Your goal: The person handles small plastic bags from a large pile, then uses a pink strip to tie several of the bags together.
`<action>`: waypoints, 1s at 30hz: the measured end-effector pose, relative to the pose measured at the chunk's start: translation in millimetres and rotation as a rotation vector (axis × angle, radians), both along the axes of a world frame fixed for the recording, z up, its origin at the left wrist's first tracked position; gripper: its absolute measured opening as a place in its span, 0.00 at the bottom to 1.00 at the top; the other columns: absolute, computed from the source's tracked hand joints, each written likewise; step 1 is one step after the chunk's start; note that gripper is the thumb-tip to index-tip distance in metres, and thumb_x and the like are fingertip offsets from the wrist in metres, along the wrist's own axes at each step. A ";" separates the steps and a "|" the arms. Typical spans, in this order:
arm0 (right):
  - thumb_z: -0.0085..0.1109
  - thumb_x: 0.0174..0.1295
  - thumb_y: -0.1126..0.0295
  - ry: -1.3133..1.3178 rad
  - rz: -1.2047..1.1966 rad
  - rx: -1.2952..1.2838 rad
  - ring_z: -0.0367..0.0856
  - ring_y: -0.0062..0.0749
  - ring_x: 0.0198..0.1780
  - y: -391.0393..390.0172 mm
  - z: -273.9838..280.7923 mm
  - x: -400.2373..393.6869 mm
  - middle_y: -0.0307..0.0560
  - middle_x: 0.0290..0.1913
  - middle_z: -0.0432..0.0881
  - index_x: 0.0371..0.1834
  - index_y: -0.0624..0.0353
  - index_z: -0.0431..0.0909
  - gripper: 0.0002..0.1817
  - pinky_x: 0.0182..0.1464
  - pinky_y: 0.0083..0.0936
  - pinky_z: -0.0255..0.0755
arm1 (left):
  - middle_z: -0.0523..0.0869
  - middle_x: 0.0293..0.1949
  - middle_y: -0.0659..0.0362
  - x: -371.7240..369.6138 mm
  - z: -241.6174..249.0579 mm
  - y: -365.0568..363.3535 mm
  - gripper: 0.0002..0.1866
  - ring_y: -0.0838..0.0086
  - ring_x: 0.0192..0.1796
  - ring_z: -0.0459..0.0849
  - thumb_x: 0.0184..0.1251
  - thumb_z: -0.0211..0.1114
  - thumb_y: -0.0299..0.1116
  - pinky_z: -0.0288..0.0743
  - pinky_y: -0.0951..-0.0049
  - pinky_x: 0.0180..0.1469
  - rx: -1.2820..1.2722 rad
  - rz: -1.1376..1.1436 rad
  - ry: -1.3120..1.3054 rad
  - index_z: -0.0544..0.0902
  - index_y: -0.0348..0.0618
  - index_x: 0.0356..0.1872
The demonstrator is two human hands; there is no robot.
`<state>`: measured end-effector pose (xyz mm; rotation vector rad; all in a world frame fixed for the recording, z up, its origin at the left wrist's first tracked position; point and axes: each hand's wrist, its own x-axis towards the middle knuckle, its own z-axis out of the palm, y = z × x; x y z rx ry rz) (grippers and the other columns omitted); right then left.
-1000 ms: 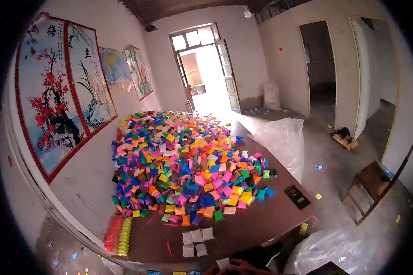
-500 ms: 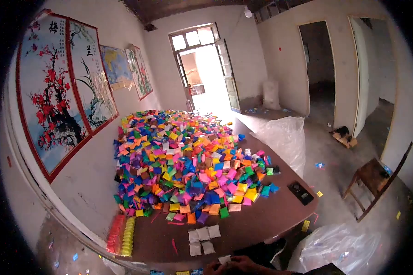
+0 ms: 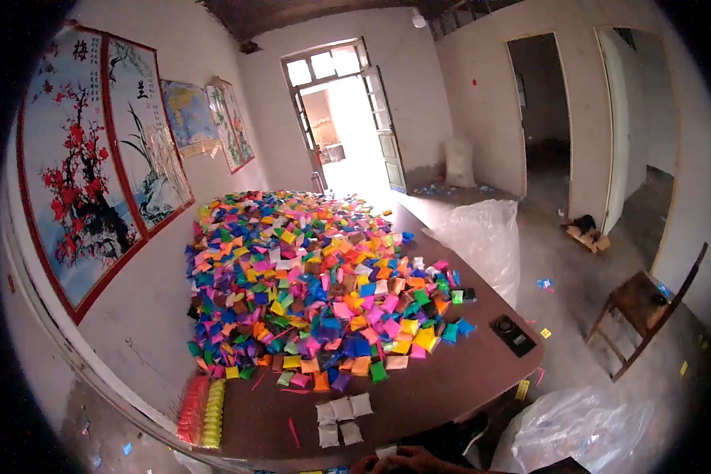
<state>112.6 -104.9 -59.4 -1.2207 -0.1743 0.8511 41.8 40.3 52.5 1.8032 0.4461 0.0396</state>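
At the bottom edge, my left hand [image 3: 363, 464] and my right hand [image 3: 415, 460] are close together around a small white packet [image 3: 386, 453]. The fingers of both are bent onto it, and the lower part of each hand is cut off by the frame. Just beyond them, several white packets [image 3: 342, 409] lie in two rows on the brown table [image 3: 442, 395]. A large heap of small colourful packets [image 3: 316, 292] covers the far part of the table.
Red strips [image 3: 191, 411] and a yellow stack [image 3: 213, 415] stand at the table's left. A black device [image 3: 514, 335] lies near the right edge. Clear plastic bags [image 3: 577, 430] and a wooden chair [image 3: 644, 312] are on the right. An open door [image 3: 385, 130] is behind.
The view has shifted slightly, so the table and heap appear a little further left. Both hands remain at the white packet.
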 end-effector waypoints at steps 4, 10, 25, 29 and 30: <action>0.61 0.71 0.62 0.009 0.000 0.007 0.79 0.23 0.51 -2.6 -2.3 1.1 0.40 0.48 0.84 0.55 0.62 0.80 0.16 0.56 0.24 0.73 | 0.81 0.27 0.62 2.0 -1.8 -3.8 0.14 0.81 0.30 0.75 0.70 0.68 0.39 0.71 0.75 0.32 0.001 -0.002 0.007 0.83 0.36 0.36; 0.60 0.72 0.62 0.020 0.009 0.017 0.79 0.23 0.51 -4.7 -5.6 0.8 0.40 0.48 0.84 0.55 0.62 0.81 0.16 0.56 0.24 0.73 | 0.81 0.26 0.62 2.8 -3.0 -8.3 0.13 0.82 0.30 0.75 0.70 0.68 0.39 0.71 0.75 0.32 0.006 0.005 0.012 0.83 0.36 0.37; 0.60 0.72 0.63 0.045 0.013 0.048 0.79 0.22 0.50 -10.2 -28.0 -15.0 0.40 0.47 0.84 0.54 0.62 0.81 0.16 0.55 0.24 0.73 | 0.81 0.26 0.62 -17.6 -21.8 -15.0 0.13 0.82 0.29 0.75 0.70 0.68 0.38 0.71 0.76 0.31 0.034 0.030 0.005 0.83 0.36 0.37; 0.60 0.72 0.63 -0.004 0.001 0.060 0.79 0.22 0.49 -17.3 -13.7 -20.7 0.39 0.47 0.84 0.53 0.62 0.81 0.15 0.54 0.24 0.73 | 0.80 0.26 0.62 -29.6 -30.6 -15.5 0.13 0.82 0.29 0.75 0.70 0.68 0.38 0.70 0.76 0.31 0.079 0.050 -0.037 0.83 0.36 0.37; 0.59 0.72 0.64 -0.067 0.003 0.035 0.78 0.21 0.49 -17.2 -15.8 -20.7 0.39 0.47 0.84 0.52 0.62 0.82 0.14 0.53 0.24 0.73 | 0.80 0.26 0.62 -32.8 -32.4 -15.5 0.13 0.82 0.29 0.75 0.70 0.68 0.38 0.70 0.76 0.31 0.106 0.057 -0.056 0.83 0.36 0.37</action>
